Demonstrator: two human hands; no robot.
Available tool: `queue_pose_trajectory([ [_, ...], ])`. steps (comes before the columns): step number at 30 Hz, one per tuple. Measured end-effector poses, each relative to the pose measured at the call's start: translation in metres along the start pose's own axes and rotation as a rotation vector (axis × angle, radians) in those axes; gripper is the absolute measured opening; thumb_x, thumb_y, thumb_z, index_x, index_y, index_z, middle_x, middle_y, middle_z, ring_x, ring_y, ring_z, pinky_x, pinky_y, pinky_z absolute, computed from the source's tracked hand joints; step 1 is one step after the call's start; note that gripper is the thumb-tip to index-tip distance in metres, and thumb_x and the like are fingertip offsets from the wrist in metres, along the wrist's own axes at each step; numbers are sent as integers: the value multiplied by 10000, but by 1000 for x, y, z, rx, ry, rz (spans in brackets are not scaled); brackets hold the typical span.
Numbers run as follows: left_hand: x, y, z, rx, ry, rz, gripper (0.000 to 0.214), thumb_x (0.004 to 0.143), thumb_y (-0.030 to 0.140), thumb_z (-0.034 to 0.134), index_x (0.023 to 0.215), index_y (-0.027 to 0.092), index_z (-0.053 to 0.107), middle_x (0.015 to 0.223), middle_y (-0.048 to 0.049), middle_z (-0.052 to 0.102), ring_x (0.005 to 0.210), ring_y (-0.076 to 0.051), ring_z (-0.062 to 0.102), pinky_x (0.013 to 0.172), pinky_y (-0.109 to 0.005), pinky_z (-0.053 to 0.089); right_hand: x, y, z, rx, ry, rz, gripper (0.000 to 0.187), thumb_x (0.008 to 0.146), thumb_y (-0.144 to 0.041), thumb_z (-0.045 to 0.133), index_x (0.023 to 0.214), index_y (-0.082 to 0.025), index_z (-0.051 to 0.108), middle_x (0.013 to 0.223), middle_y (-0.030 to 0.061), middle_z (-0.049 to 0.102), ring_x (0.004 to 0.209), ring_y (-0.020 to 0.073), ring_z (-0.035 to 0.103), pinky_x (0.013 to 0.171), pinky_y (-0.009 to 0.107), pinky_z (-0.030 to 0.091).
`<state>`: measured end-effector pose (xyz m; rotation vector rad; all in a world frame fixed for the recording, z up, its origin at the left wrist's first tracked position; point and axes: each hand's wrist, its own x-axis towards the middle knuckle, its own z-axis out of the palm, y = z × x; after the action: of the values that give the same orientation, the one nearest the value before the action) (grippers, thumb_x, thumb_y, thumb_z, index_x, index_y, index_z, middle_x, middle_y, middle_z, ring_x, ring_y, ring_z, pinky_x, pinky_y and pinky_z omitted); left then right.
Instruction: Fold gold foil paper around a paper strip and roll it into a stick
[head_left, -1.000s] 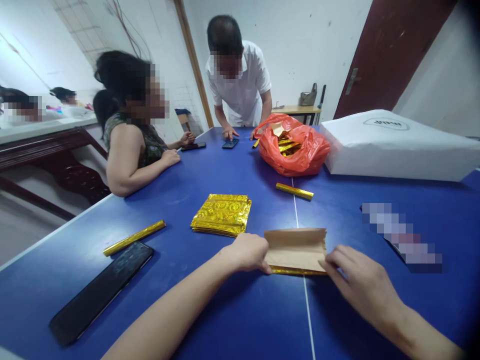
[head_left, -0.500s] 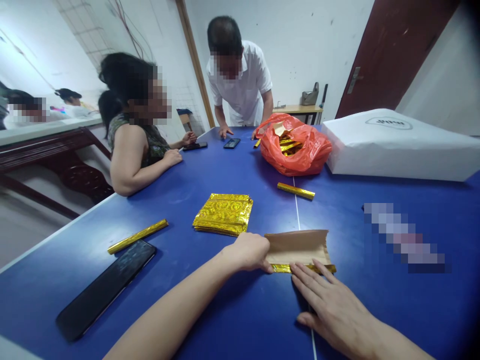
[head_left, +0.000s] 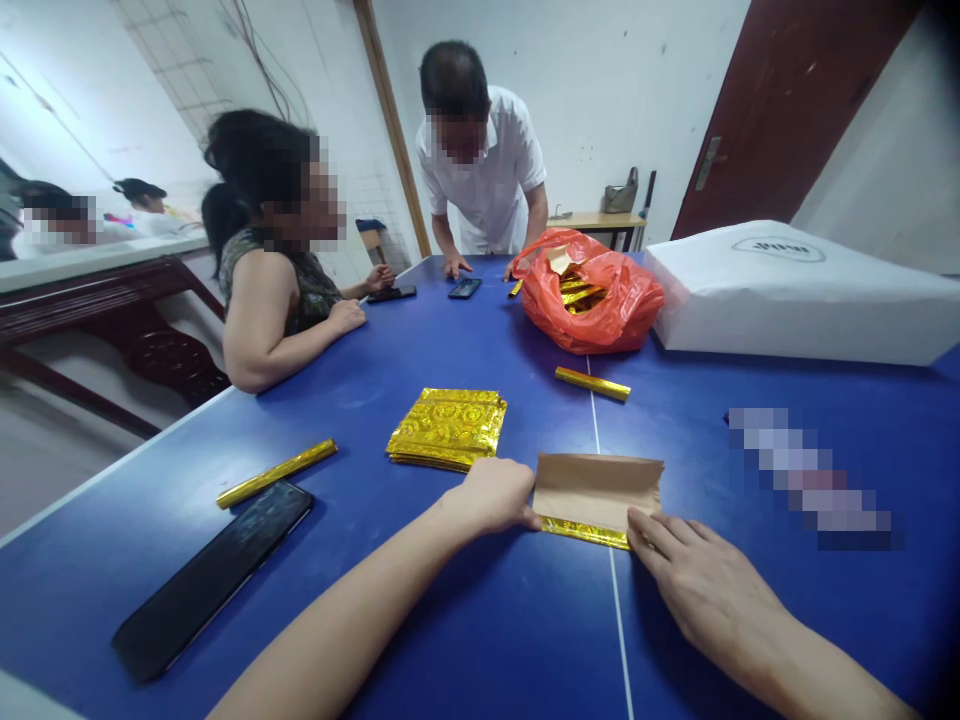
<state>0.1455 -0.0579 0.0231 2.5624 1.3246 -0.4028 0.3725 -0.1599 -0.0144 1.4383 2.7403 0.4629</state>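
the head view looks down on the brown paper lying on the blue table, with a strip of gold foil showing along its near edge. the left hand curls narrow against the paper's left edge; whether it grips, i cannot tell. the right hand lies nearly flat and open, its fingertips on the paper's right corner. beyond the paper sit a stack of gold foil sheets and a gold roll. further off is an orange bag, partly hiding more gold. right of the paper, something is blurred past making out.
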Motion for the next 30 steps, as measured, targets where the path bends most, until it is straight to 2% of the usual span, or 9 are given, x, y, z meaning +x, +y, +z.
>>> queue_pose_trajectory([
  [3, -2, -2, -4, 16, 65, -28, 326, 700, 464, 643, 817, 160, 617, 791, -94, 647, 753, -248, 607, 609, -296, 431, 3, -6, -4, 27, -25, 62, 329, 712, -27, 428, 931, -147, 642, 943, 98, 631, 762, 220, 582, 648, 363, 493],
  [7, -11, 14, -7, 67, 236, -56, 172, 838, 237, 471, 939, 134, 566, 891, -111, 617, 799, -223, 580, 649, -307, 436, 5, -14, -9, 81, -12, 144, 173, 790, -232, 509, 866, -145, 637, 869, 95, 592, 752, 244, 549, 642, 406, 472],
  [10, -18, 38, 3, 104, 269, 124, 166, 849, 164, 415, 874, 135, 577, 867, -92, 601, 821, -218, 554, 652, -301, 442, 6, -16, -10, 113, 11, 160, 172, 765, -282, 569, 843, -144, 635, 869, 90, 582, 763, 249, 538, 638, 397, 462],
  [13, -20, 62, 25, 131, 280, 368, 190, 851, 199, 433, 946, 113, 573, 920, -101, 599, 857, -214, 543, 691, -297, 450, 5, -16, -9, 121, 39, 156, 157, 754, -273, 585, 828, -143, 634, 851, 83, 585, 760, 241, 537, 649, 386, 457],
  [16, -19, 74, 47, 171, 368, 390, 349, 868, 269, 430, 1139, 61, 501, 1170, -166, 523, 1076, -263, 469, 839, -350, 423, 6, -17, -7, 98, 61, 147, 160, 740, -260, 595, 837, -140, 640, 857, 87, 596, 779, 242, 542, 685, 391, 455],
  [18, -21, 75, 54, 179, 363, 373, 493, 873, 357, 431, 1240, 29, 421, 1289, -196, 428, 1184, -301, 385, 909, -394, 388, 6, -16, -7, 80, 69, 148, 174, 727, -258, 603, 852, -145, 647, 877, 89, 607, 789, 242, 550, 689, 389, 459],
  [23, -31, 74, 46, 139, 211, 236, 838, 735, 621, 510, 1335, 67, 326, 1356, -265, 296, 1251, -396, 263, 938, -486, 346, 5, -12, -11, 15, 48, 131, 260, 706, -291, 620, 922, -153, 664, 923, 98, 638, 822, 251, 572, 721, 409, 469],
  [25, -34, 74, 40, 125, 169, 211, 890, 689, 654, 533, 1343, 88, 319, 1350, -274, 298, 1247, -404, 264, 930, -494, 350, 4, -8, -14, -18, 17, 128, 282, 701, -314, 627, 923, -146, 672, 926, 110, 646, 806, 254, 583, 725, 422, 472],
  [30, -32, 72, 36, 103, 180, 233, 926, 654, 687, 532, 1329, 83, 340, 1338, -293, 300, 1245, -413, 256, 950, -488, 325, -1, -8, -15, -67, -35, 158, 314, 703, -341, 623, 914, -115, 681, 972, 160, 649, 814, 282, 599, 755, 465, 465],
])
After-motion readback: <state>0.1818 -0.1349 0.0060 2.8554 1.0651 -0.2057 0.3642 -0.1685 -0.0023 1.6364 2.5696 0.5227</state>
